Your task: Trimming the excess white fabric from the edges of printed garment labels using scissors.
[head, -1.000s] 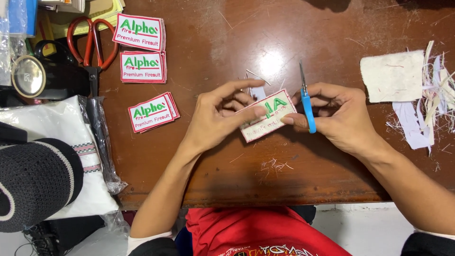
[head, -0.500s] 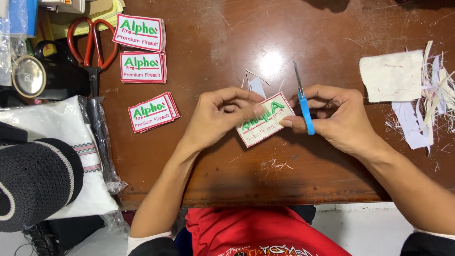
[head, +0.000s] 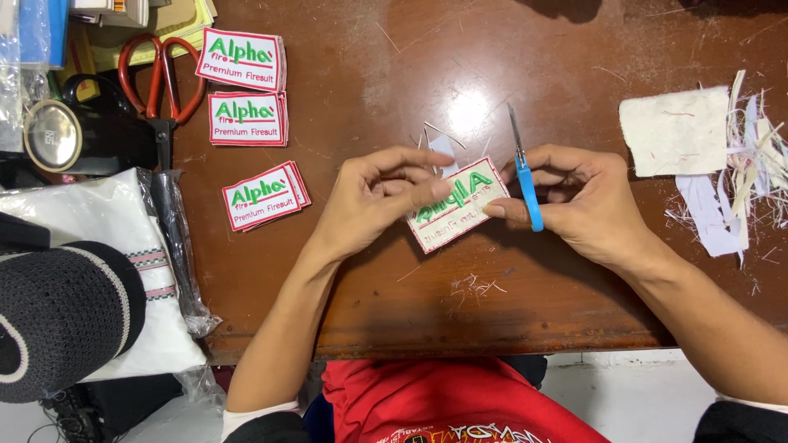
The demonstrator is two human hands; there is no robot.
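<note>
Three stacks of embroidered patches (head: 246,107) lie at the table's (head: 369,287) left. The left hand (head: 373,197) pinches a patch (head: 455,205) at centre; the right hand's (head: 587,201) fingers grip its other edge and blue snips (head: 525,176).

Embroidered patch (head: 456,203) now turned face-up and flatter between both hands, formerly half-hidden.

Embroidered cloth patch (head: 456,203), blue plastic-handled metal snips (head: 525,176), glossy scuffed wooden table (head: 394,66).
</note>
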